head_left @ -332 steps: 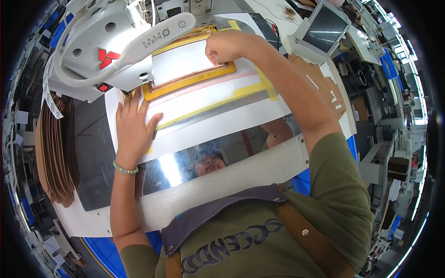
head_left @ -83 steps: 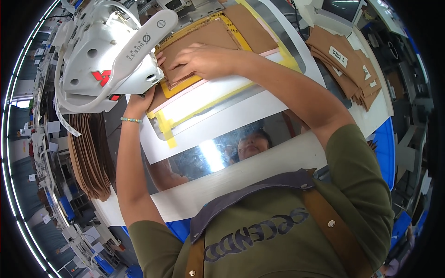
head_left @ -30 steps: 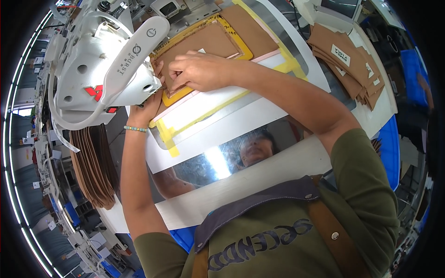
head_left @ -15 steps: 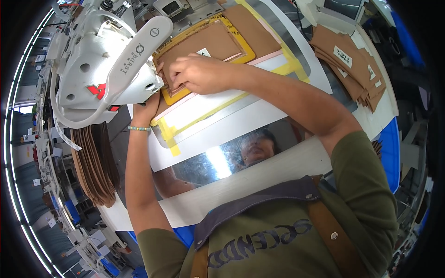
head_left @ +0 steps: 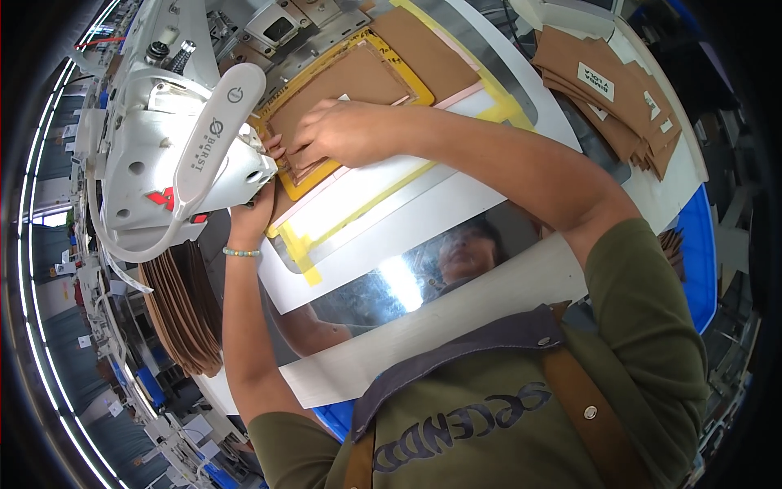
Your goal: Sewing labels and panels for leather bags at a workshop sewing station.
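Note:
A yellow frame (head_left: pixel 417 88) lies beside the head of a white sewing machine (head_left: pixel 134 175), with a brown fabric panel (head_left: pixel 326 85) inside its opening. My right hand (head_left: pixel 346 134) is over the frame's near left part, its bent fingers together and their tips down on the brown fabric. Only a sliver of a white label (head_left: pixel 344 97) shows past its knuckles. My left hand (head_left: pixel 254 213) reaches in at the frame's left end, close to the machine head. That head hides much of it; a few fingertips show near my right hand's fingers. A beaded bracelet (head_left: pixel 241 253) circles my left wrist.
A white template sheet (head_left: pixel 346 265) with yellow tape (head_left: pixel 303 254) lies under the frame, over a shiny metal plate (head_left: pixel 366 297). Brown labelled pieces (head_left: pixel 599 81) are piled at right. More brown pieces (head_left: pixel 183 301) hang at left. A white lamp (head_left: pixel 216 134) overhangs the machine.
The whole view has shifted and turned a little. My right hand's fingers have straightened slightly on the fabric, and the hand covers more of the white label. The left hand stays by the frame's left end.

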Demonstrator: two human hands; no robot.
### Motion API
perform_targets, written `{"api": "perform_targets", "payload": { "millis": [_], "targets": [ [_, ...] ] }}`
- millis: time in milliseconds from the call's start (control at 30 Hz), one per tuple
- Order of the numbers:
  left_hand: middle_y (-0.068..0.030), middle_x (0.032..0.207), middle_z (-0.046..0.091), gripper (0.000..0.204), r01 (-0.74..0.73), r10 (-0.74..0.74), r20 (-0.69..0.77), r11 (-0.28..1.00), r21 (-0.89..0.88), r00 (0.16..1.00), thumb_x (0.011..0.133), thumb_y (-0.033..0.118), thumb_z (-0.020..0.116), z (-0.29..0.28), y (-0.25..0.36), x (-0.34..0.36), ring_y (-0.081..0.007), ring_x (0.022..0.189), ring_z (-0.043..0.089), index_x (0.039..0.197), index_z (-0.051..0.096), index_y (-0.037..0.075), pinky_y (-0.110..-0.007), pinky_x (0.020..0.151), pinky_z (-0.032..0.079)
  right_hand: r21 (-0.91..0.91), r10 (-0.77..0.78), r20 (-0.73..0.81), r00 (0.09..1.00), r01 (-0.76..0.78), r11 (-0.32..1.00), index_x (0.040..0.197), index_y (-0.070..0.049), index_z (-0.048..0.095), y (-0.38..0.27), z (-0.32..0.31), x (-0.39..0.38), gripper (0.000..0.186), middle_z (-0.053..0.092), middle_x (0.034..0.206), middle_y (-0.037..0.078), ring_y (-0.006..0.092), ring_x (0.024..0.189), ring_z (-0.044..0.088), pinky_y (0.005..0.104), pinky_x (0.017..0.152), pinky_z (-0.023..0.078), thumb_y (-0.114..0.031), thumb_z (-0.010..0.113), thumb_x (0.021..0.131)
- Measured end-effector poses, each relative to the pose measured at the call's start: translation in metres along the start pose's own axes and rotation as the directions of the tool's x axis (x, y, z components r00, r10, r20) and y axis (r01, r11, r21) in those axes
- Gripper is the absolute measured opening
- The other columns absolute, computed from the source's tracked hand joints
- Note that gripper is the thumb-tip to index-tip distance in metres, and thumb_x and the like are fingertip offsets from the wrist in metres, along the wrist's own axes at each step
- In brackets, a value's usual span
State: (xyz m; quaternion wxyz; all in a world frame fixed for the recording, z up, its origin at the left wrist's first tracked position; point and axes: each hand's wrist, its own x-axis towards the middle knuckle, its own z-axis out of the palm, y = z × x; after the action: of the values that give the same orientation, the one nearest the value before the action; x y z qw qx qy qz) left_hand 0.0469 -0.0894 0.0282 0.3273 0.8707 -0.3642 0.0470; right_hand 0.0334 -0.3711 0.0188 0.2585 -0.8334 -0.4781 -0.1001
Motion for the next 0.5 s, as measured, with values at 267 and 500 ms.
{"api": "perform_targets", "payload": {
  "millis": [267,500],
  "targets": [
    [-0.0091,0.144,0.069,0.031,0.055,-0.046,-0.055,0.984,0.172,0.997,0.104,0.002,0.064,0.007,-0.009,0.013,-0.0237,0.139,0.061,0.133,0.071,0.005,-0.037,0.123,0.043,-0.030,-0.062,-0.016,0.998,0.061,0.998,0.123,-0.018,0.081,0.001,0.005,0.005,0.038,0.072,0.137,0.006,0.0253,0.133,0.062,0.0450,0.117,0.044,-0.002,0.065,0.092],
    [-0.0087,0.150,0.065,0.034,-0.071,0.066,0.027,0.886,0.459,0.997,0.112,0.018,0.056,0.005,-0.009,0.013,-0.0307,0.140,0.057,0.143,0.065,0.006,-0.042,0.123,0.041,-0.013,-0.045,-0.043,0.998,0.045,0.999,0.124,-0.020,0.082,0.002,0.007,0.000,0.041,0.072,0.136,0.005,0.0271,0.131,0.062,0.0449,0.116,0.045,-0.003,0.062,0.093]
  ]
}}
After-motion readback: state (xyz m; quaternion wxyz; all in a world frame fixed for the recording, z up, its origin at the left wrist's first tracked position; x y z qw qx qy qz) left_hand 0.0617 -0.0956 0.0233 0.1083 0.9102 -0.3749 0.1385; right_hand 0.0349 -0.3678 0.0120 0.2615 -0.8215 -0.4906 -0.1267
